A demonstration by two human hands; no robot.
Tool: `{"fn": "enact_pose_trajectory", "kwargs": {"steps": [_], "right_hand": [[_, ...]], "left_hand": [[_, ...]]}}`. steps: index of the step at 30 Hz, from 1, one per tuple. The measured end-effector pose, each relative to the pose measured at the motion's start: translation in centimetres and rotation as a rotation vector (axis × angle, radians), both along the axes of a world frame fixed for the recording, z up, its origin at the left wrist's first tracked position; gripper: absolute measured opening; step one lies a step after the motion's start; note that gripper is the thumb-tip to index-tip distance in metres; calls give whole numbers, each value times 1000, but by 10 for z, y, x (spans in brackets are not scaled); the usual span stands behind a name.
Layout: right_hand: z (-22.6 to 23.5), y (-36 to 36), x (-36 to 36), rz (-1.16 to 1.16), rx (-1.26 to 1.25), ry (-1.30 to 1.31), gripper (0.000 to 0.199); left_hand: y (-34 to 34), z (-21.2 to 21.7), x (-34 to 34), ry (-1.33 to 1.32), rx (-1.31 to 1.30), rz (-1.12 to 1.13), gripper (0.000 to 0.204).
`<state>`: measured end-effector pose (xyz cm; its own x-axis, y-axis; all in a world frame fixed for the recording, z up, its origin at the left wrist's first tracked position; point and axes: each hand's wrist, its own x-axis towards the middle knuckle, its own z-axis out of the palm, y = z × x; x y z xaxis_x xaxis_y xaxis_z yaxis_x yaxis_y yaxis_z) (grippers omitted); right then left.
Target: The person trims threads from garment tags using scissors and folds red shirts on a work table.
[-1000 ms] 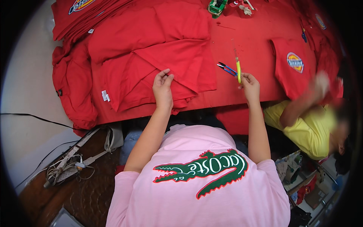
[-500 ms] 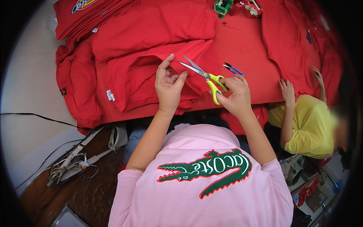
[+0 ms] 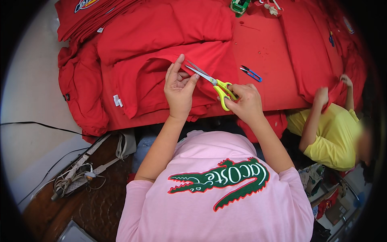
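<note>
My right hand (image 3: 246,103) grips the yellow-green handles of a pair of scissors (image 3: 214,81). The blades are slightly apart and point up and left, toward my left hand (image 3: 179,89). That hand is raised, with its index finger stretched up, thumb apart and other fingers partly curled. The blades lie beside its thumb tip; whether they touch it I cannot tell. Nothing shows in the left fingers. Under both hands is a red garment (image 3: 149,80), its fabric folded open, with a small white label (image 3: 117,101) at its left.
Blue thread snips (image 3: 251,74) lie on the red-covered table (image 3: 262,44). More red garments (image 3: 165,28) are piled at the back left. A green object (image 3: 240,6) stands at the far edge. At the right, a person in a yellow shirt (image 3: 332,135) handles red fabric (image 3: 310,60).
My right hand and the scissors have moved left, closer to my left hand, and the blades have narrowed. The co-worker's hands at the right have shifted and now grasp the red fabric.
</note>
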<state>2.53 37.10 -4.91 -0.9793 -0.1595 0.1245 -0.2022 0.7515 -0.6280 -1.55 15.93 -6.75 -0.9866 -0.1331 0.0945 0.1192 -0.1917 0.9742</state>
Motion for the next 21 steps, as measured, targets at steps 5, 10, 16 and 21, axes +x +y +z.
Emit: {"fn": "enact_pose_trajectory", "kwargs": {"steps": [5, 10, 16, 21], "right_hand": [[-6, 5, 0, 16, -112, -83, 21], [-13, 9, 3, 25, -120, -122, 19], [0, 3, -1, 39, -76, 5, 28], [-2, 0, -8, 46, -81, 77, 32]], "left_hand": [[-2, 0, -1, 7, -6, -8, 66], [-1, -4, -1, 11, 39, 56, 62], [-4, -2, -3, 18, 53, 29, 62], [0, 2, 1, 6, 67, 3, 71]]}}
